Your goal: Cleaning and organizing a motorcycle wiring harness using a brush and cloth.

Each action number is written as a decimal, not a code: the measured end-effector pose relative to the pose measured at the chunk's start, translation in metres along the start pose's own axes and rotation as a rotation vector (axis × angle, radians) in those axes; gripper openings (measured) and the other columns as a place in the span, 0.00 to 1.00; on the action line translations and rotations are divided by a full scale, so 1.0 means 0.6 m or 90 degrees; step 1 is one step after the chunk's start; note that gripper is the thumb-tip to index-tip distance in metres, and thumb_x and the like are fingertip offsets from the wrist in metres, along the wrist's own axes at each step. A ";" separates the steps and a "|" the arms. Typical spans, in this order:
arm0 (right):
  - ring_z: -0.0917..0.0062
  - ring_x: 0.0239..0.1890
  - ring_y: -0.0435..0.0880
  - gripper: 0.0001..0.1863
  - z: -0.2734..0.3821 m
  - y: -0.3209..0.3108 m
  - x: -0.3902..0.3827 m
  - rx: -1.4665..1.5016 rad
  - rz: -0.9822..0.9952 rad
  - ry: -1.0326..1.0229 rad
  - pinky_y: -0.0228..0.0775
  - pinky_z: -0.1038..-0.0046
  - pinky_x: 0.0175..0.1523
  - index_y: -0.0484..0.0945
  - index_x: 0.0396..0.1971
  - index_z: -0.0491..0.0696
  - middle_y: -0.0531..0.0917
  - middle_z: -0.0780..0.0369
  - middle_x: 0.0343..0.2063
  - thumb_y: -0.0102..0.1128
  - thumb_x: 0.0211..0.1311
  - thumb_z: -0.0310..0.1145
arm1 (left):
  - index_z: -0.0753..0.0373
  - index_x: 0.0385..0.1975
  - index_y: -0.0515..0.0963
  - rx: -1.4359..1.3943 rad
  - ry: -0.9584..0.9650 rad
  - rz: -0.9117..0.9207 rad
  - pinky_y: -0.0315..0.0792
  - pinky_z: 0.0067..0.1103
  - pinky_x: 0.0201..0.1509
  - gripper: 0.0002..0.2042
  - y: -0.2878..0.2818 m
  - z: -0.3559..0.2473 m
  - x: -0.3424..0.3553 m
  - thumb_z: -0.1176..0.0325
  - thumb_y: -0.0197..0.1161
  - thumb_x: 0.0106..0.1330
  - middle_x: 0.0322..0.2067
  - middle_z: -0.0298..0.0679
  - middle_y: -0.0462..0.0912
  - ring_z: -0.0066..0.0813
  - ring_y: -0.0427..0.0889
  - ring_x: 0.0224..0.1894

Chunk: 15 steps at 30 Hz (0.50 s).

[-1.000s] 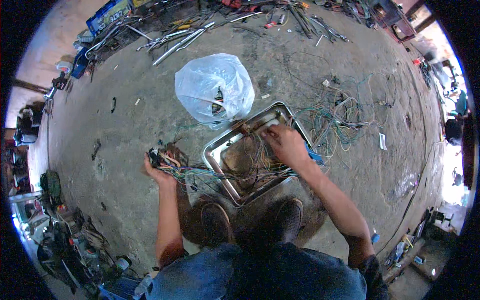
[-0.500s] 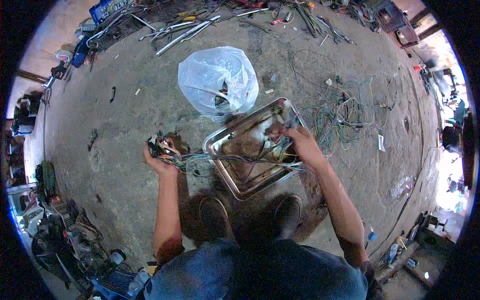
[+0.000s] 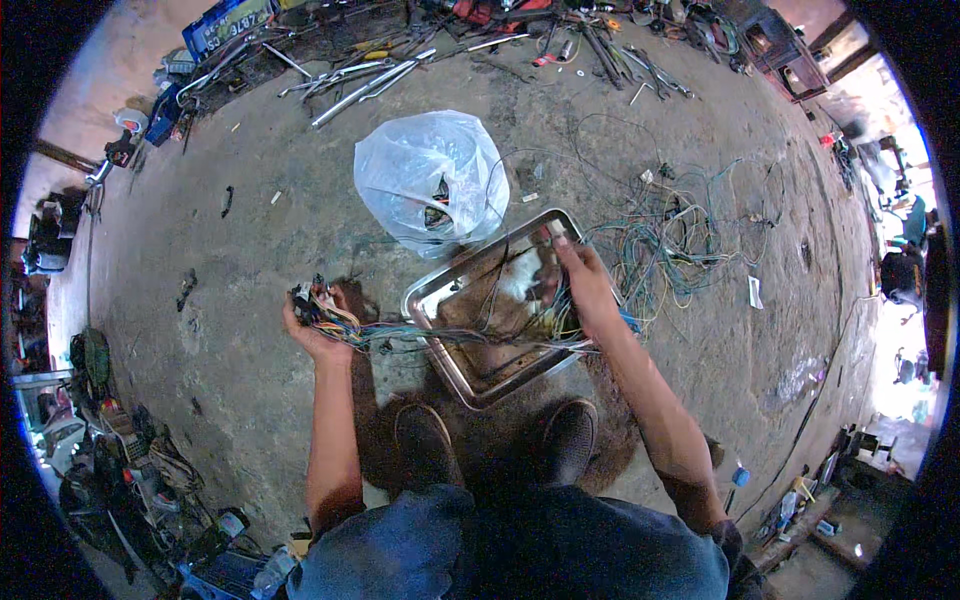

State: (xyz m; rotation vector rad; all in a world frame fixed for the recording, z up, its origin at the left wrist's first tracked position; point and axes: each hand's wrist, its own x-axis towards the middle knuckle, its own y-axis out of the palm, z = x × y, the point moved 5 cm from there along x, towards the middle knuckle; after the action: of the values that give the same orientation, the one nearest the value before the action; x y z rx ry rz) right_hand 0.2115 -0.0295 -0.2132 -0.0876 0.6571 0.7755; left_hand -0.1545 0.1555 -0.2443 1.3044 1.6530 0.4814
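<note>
My left hand (image 3: 318,325) is closed around the connector end of a wiring harness (image 3: 400,335), with dark and white plugs and multicoloured wires above the fingers. The harness stretches rightward across a rectangular metal tray (image 3: 470,397). My right hand (image 3: 592,290) is over the tray's right side, thumb pointing away from me, fingers curled and partly hidden at the harness's other end. A thin dark wire (image 3: 497,270) loops up from the bundle above the tray. Beyond the tray sits a translucent white plastic bag (image 3: 425,170) with dark pieces showing at its opening.
A tangle of loose wires (image 3: 680,240) lies on the concrete floor right of the tray. Metal rods and tools (image 3: 370,88) are strewn along the far side. My shoes (image 3: 570,440) stand just nearer than the tray. A blue bottle cap (image 3: 741,475) is at the lower right.
My right hand has shifted slightly and turned, its thumb now pointing away from me. A thin wire now arcs up over the tray beside the bag. My left hand keeps its hold.
</note>
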 end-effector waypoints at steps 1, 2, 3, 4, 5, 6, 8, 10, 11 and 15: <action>0.76 0.21 0.77 0.18 0.006 0.000 -0.001 -0.004 -0.004 -0.007 0.73 0.71 0.32 0.75 0.40 0.43 0.77 0.63 0.21 0.58 0.72 0.45 | 0.62 0.34 0.79 0.005 0.010 -0.007 0.79 0.30 0.45 0.17 -0.003 0.000 -0.002 0.51 0.65 0.63 0.32 0.39 0.82 0.34 0.79 0.33; 0.78 0.23 0.77 0.16 0.022 0.003 -0.004 -0.006 0.020 -0.071 0.73 0.74 0.34 0.75 0.43 0.43 0.78 0.63 0.23 0.56 0.73 0.42 | 0.62 0.34 0.79 0.008 0.014 -0.018 0.79 0.30 0.45 0.17 -0.005 -0.001 0.000 0.52 0.65 0.64 0.32 0.39 0.82 0.34 0.79 0.33; 0.79 0.25 0.77 0.15 0.036 0.003 -0.008 -0.020 0.008 -0.121 0.72 0.76 0.35 0.75 0.46 0.42 0.79 0.64 0.24 0.55 0.73 0.39 | 0.62 0.34 0.79 0.003 0.023 -0.032 0.78 0.31 0.45 0.16 -0.010 -0.001 -0.001 0.52 0.64 0.64 0.32 0.39 0.82 0.34 0.79 0.33; 0.79 0.25 0.77 0.15 0.043 0.009 -0.013 -0.010 0.049 -0.131 0.72 0.76 0.35 0.75 0.46 0.42 0.79 0.64 0.24 0.55 0.73 0.39 | 0.62 0.34 0.79 0.005 0.032 -0.056 0.78 0.31 0.45 0.16 -0.016 -0.003 -0.001 0.52 0.64 0.64 0.32 0.39 0.82 0.34 0.79 0.33; 0.80 0.27 0.79 0.17 0.057 0.014 -0.021 -0.083 0.079 -0.200 0.73 0.76 0.37 0.74 0.49 0.40 0.81 0.63 0.29 0.57 0.72 0.40 | 0.62 0.34 0.78 0.009 0.029 -0.060 0.78 0.31 0.45 0.16 -0.020 -0.003 -0.001 0.52 0.64 0.64 0.32 0.39 0.82 0.34 0.79 0.33; 0.80 0.30 0.81 0.20 0.069 0.020 -0.029 -0.166 0.100 -0.273 0.74 0.76 0.39 0.74 0.52 0.39 0.82 0.63 0.33 0.58 0.71 0.40 | 0.62 0.34 0.78 0.016 0.027 -0.051 0.78 0.31 0.45 0.16 -0.021 -0.004 -0.001 0.53 0.64 0.65 0.32 0.39 0.82 0.34 0.79 0.33; 0.80 0.43 0.82 0.23 0.070 0.040 -0.033 -0.116 0.240 -0.288 0.73 0.75 0.48 0.72 0.59 0.40 0.83 0.63 0.44 0.58 0.71 0.38 | 0.63 0.34 0.78 0.016 0.024 -0.063 0.78 0.31 0.45 0.17 -0.028 -0.006 0.000 0.52 0.64 0.65 0.31 0.39 0.82 0.34 0.79 0.33; 0.76 0.56 0.77 0.25 0.046 0.071 -0.034 -0.252 0.456 -0.267 0.68 0.72 0.60 0.70 0.64 0.43 0.81 0.60 0.55 0.55 0.73 0.41 | 0.63 0.34 0.78 0.018 0.022 -0.059 0.79 0.31 0.45 0.18 -0.029 -0.008 0.001 0.52 0.63 0.65 0.31 0.39 0.82 0.34 0.79 0.33; 0.76 0.56 0.77 0.25 0.032 0.073 -0.017 -0.265 0.431 -0.219 0.68 0.72 0.60 0.70 0.64 0.43 0.81 0.60 0.55 0.55 0.73 0.41 | 0.63 0.34 0.78 0.026 0.016 -0.048 0.79 0.31 0.44 0.18 -0.027 -0.008 0.001 0.51 0.63 0.65 0.31 0.40 0.82 0.35 0.79 0.32; 0.74 0.65 0.70 0.24 -0.059 0.100 0.021 -0.136 0.552 0.027 0.58 0.73 0.70 0.68 0.66 0.44 0.77 0.59 0.61 0.49 0.75 0.38 | 0.64 0.32 0.78 0.101 0.030 -0.040 0.79 0.30 0.39 0.20 -0.024 -0.015 -0.003 0.48 0.63 0.64 0.29 0.41 0.82 0.36 0.80 0.29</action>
State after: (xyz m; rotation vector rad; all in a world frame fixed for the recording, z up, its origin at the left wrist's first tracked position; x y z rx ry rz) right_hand 0.1593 0.0109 -0.2388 -0.0086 0.6456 1.6830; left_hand -0.1700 0.1508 -0.2505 1.3608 1.7954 0.3509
